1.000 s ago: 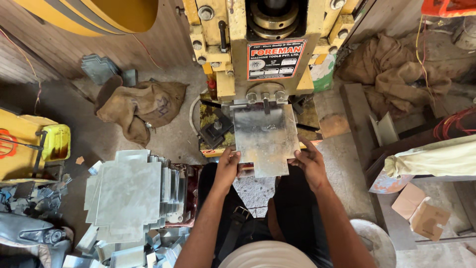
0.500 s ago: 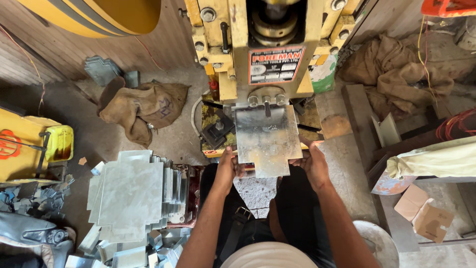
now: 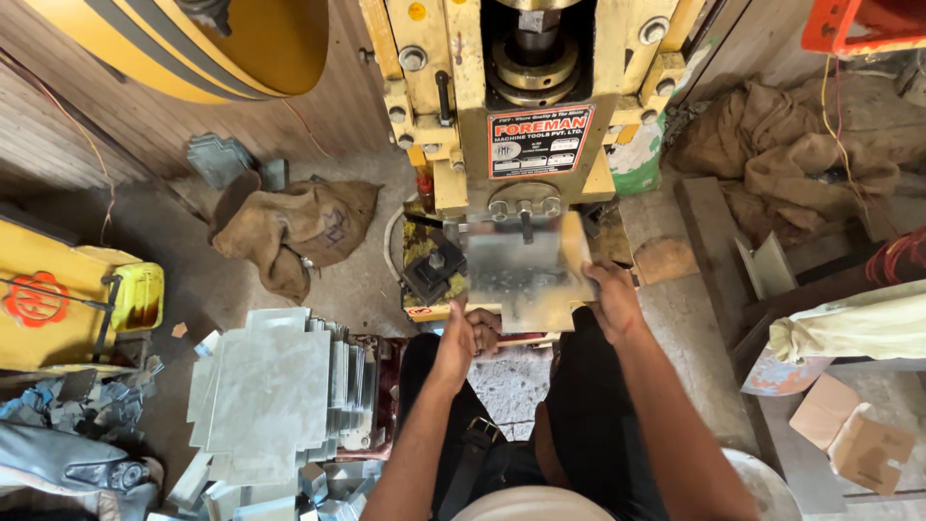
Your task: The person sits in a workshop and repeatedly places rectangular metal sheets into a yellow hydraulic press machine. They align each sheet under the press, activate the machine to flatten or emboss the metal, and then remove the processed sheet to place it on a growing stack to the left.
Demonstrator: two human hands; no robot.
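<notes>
Sheet metal (image 3: 521, 275) spans between left hand (image 3: 463, 333) and right hand (image 3: 610, 294) grips.

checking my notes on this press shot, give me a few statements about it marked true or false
1. Both hands grip the metal sheet at the yellow press machine. True: the left hand holds its near left corner, the right hand its right edge.
2. The stack of cut metal sheets lies to the person's right. False: it lies on the floor to the left.
3. A brown burlap sack lies on the floor left of the press. True.
4. The held sheet lies flat on the stack. False: it is up at the press bed, apart from the stack.
5. Pieces of cardboard lie at the lower right. True.
</notes>
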